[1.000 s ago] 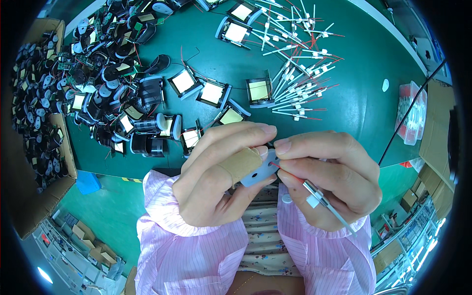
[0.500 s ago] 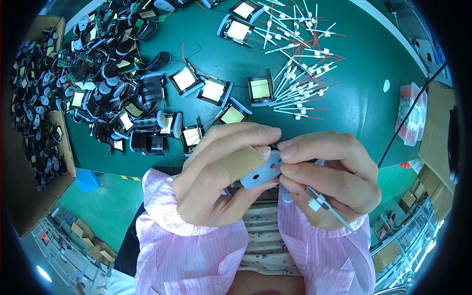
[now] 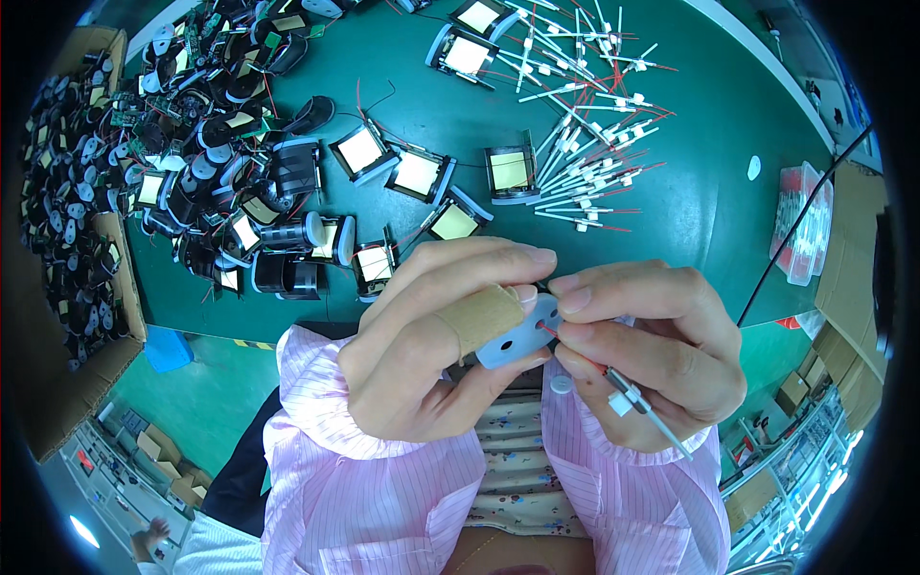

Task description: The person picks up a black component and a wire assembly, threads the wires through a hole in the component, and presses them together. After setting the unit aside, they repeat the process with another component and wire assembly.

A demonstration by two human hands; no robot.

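My left hand [image 3: 407, 355], a tan bandage round one finger, is closed on a small device with a light blue-grey oval end cap [image 3: 498, 356]. The cap faces right and has dark holes; the rest of the device is mostly hidden by my fingers. A thin red wire [image 3: 546, 328] shows at one hole. Pinched in my right hand [image 3: 671, 350], close against the cap, is that wire; I cannot make out how deep it goes. From it, a thin white-and-metal rod with a white clip [image 3: 621, 402] hangs below my right fingers.
Black devices with pale yellow pads [image 3: 419, 175] lie beyond my hands, with a heap [image 3: 206, 144] at the left. Wired white rods [image 3: 594, 172] spread at the far right of the green table [image 3: 709, 172]. A cardboard box [image 3: 129, 287] and clear plastic box [image 3: 803, 225] flank it.
Both hands and the device have shifted slightly to the right. Another person's hand has come into view at the lower left. My grip looks the same.
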